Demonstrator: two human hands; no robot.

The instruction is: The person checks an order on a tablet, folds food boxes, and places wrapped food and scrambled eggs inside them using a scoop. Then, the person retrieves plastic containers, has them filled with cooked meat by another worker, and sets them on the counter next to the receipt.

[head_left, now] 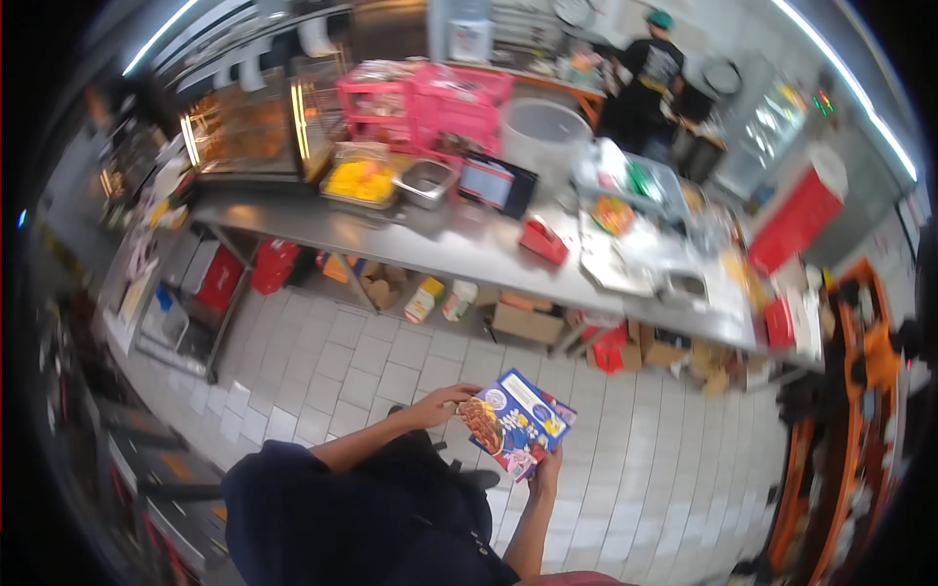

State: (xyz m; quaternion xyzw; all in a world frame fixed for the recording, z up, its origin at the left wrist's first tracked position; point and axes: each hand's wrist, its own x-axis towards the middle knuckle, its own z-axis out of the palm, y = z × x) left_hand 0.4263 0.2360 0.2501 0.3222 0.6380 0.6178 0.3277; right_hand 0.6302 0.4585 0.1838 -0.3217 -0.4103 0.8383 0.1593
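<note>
A flat printed food package (515,422), blue and white with a picture of food on it, is held in front of my body above the tiled floor. My left hand (445,405) is closed at its left edge. Its lower right corner is gripped by my right hand (546,470), with the thumb near the front face. Another printed edge shows behind the package at the right, so there may be more than one piece. My fingers behind it are hidden.
A long steel counter (469,244) crosses ahead, bearing a tray of yellow food (360,182), a tablet (486,183) and a red dispenser (543,241). Pink crates (459,107) stand behind. A co-worker (650,78) stands at the back. Orange shelving (826,469) is at the right.
</note>
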